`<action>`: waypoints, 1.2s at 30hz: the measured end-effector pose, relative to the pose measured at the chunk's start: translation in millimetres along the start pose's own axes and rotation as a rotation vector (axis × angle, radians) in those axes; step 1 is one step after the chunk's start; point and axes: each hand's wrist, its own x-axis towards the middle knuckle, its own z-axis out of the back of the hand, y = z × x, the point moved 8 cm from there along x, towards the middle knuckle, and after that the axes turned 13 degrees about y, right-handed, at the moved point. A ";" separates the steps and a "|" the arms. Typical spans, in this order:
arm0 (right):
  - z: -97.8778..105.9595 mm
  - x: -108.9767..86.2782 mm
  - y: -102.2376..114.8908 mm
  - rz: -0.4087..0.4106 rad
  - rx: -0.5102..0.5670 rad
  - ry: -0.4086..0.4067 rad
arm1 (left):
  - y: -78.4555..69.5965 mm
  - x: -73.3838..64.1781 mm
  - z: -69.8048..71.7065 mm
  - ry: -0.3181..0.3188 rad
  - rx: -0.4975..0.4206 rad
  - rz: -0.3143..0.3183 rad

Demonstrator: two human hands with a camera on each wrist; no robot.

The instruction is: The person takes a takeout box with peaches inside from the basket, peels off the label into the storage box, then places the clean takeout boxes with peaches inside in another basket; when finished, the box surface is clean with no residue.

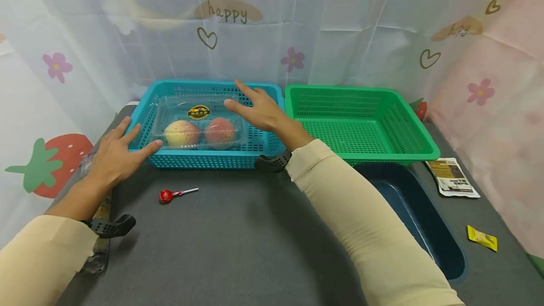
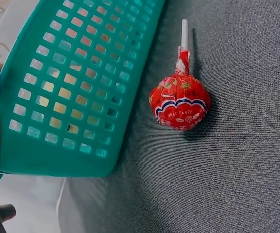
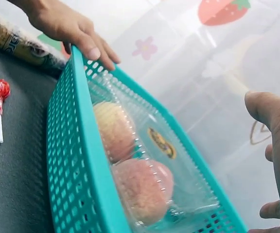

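A blue perforated basket (image 1: 204,160) stands at the back of the table. In it lies a clear plastic box (image 1: 173,107) with a gold-and-black label, holding a yellowish peach (image 1: 182,133) and a redder peach (image 1: 220,131). My left hand (image 1: 116,155) rests at the basket's left end, fingers spread along the rim; the right wrist view shows its fingertips over that edge. Above the basket's right part, my right hand (image 1: 261,110) has its fingers extended and holds nothing. A red-wrapped lollipop (image 2: 179,103) lies on the cloth in front of the basket.
Beside the blue basket stands a green basket (image 1: 361,158). A dark blue tray (image 1: 450,261) lies partly under my right sleeve. Farther right are a white-and-gold packet (image 1: 452,177) and a yellow wrapped candy (image 1: 482,238). A long wrapped package (image 3: 21,46) lies along the left edge.
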 end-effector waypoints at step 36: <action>-57.4 42.0 -27.5 -0.157 0.197 0.177 | 3.7 -0.2 -2.1 0.033 -0.048 0.023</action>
